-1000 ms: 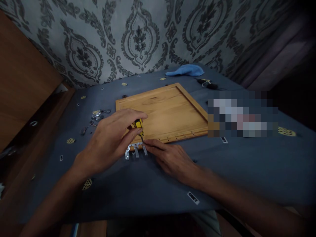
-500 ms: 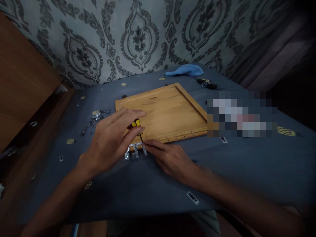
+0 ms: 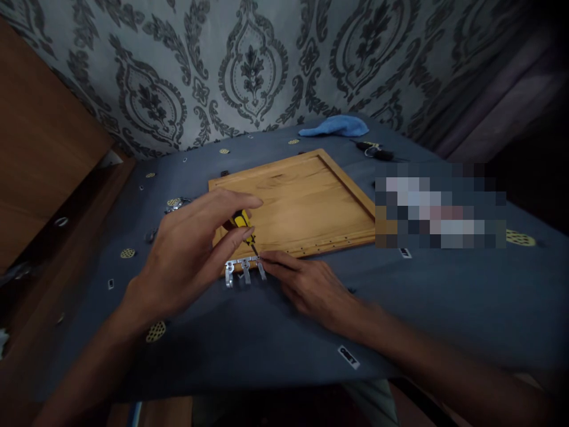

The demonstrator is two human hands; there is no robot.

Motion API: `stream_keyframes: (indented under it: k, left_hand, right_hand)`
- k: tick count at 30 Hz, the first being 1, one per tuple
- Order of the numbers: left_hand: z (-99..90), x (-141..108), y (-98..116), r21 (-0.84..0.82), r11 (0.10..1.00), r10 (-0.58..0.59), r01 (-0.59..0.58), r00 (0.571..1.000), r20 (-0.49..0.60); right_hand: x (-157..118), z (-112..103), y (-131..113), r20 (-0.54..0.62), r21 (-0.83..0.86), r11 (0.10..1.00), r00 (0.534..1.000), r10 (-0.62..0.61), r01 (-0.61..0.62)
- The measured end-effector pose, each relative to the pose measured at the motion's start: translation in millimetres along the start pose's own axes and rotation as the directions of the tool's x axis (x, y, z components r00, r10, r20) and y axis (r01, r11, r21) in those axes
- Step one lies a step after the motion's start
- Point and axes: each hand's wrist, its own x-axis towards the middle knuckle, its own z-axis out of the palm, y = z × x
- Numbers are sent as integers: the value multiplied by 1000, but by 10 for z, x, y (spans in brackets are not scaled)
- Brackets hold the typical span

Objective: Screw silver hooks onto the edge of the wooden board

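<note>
My left hand (image 3: 182, 243) is curled round a yellow and black screwdriver (image 3: 242, 220), its thumb along the handle and its index finger stretched past it. The shaft slants down to a row of silver metal hooks (image 3: 245, 271) on the near edge of a framed wooden board (image 3: 297, 207). My right hand (image 3: 313, 290) has its fingertips pressed together beside the screwdriver tip, at the rightmost hook. What those fingertips pinch is too small to make out. Small dark holes run along the board's near edge, right of the hooks.
A blue cloth (image 3: 335, 126) and a black-handled tool (image 3: 377, 152) lie behind the board. Small metal parts (image 3: 178, 205) sit left, partly behind my left hand. A blurred-out patch covers things on the right. A brown wooden cabinet (image 3: 44, 136) stands at the left of the dark cloth-covered surface (image 3: 284, 350).
My left hand has shifted slightly left and turned on the screwdriver, whose handle now tilts more and shows more yellow. My right hand stays by the rightmost hook.
</note>
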Motion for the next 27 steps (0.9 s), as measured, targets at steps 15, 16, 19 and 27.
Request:
stream_keyframes:
  k: [15, 16, 19, 27]
  left_hand:
    - [110, 12, -28, 39, 998, 57, -58, 998, 38]
    - [119, 10, -32, 54, 996, 67, -69, 997, 33]
    - [151, 6, -48, 88, 991, 104, -106, 994, 21]
    - [212, 10, -51, 14, 999, 35, -34, 999, -11]
  right_hand:
    - [0, -15, -8, -17, 8, 1000, 1000, 2, -2]
    - [-1, -16, -9, -17, 11, 1000, 1000, 5, -5]
    - [-3, -19, -11, -14, 14, 1000, 1000, 7, -7]
    - [2, -30, -23, -11, 10, 1000, 1000, 2, -2]
